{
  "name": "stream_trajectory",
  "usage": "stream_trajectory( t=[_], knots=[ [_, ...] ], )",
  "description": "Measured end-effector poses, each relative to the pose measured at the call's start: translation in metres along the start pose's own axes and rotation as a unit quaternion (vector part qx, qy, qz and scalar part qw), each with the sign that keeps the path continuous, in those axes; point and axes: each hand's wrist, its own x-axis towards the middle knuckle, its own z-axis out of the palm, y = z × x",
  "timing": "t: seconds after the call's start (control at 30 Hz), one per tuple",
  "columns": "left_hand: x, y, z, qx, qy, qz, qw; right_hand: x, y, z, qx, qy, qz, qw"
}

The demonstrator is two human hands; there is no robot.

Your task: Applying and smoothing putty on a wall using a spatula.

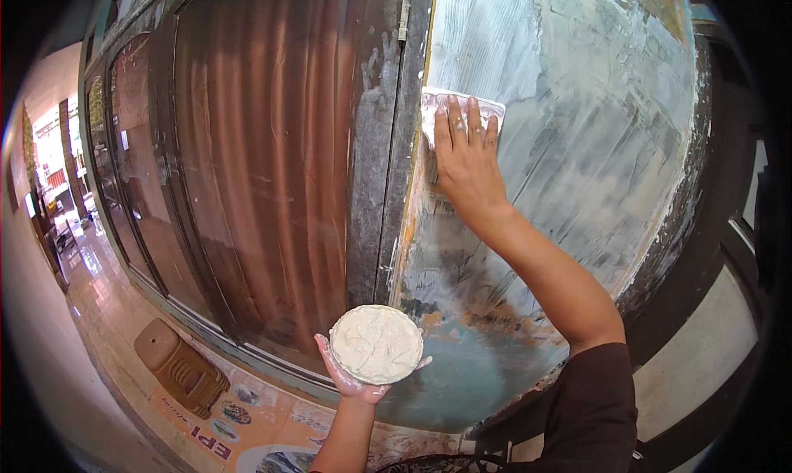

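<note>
putty: white-ish paste heaped in a round bowl (376, 343), lower centre of the frame, piled right up to the rim
left hand (351, 374): cupped under the bowl from below, fingers wrapped up its sides, palm up, smeared w/ paste
right hand (467, 155): upper centre, fingers spread fairly wide and flat, pressing a pale scraper (456, 112) against the door panel (577, 143); scraper blade is caked white
risk 1: imo the bowl is the weak spot, it's balanced on one palm w/ nothing under it but floor; a tilt while attention is up top and the heap slides off
risk 2: scraper is held by flat fingers only, no real grip that I can see, so a slick of paste could let it skid or drop
risk 3: uneven pressure prob leaves ridges; streaks already show across the panel
surface: door panel fills upper right, old teal paint w/ rusty and dark patches low down, thin white skim over the upper part
room: dark frame w/ a hinge (403, 18) left of the panel; glass w/ a brownish curtain (264, 143) behind it, centre left
floor: tiled, w/ a brown plastic stool (181, 367) lower left, and printed sheets (247, 415) laid along the bottom edge
far left: corridor running back, too blurred to tell more
</note>
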Motion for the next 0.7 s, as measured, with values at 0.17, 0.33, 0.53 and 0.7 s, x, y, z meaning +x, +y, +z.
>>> stream_trajectory(
  t=[0.17, 0.33, 0.53, 0.7],
  knots=[
    [0.001, -0.002, -0.009, 0.103, 0.038, 0.001, 0.994, -0.025, -0.002, 0.014, -0.012, -0.061, 0.004, 0.998],
    [-0.004, -0.003, -0.012, 0.115, 0.052, 0.01, 0.992, -0.043, -0.009, 0.01, 0.025, -0.082, -0.016, 0.996],
    [-0.012, -0.004, -0.012, -0.031, 0.028, 0.008, 0.999, -0.016, -0.005, -0.006, -0.002, -0.041, -0.008, 0.999],
    [-0.018, -0.007, -0.014, 0.056, 0.055, 0.027, 0.997, -0.022, -0.013, 0.022, -0.004, -0.094, 0.008, 0.996]
  ],
)
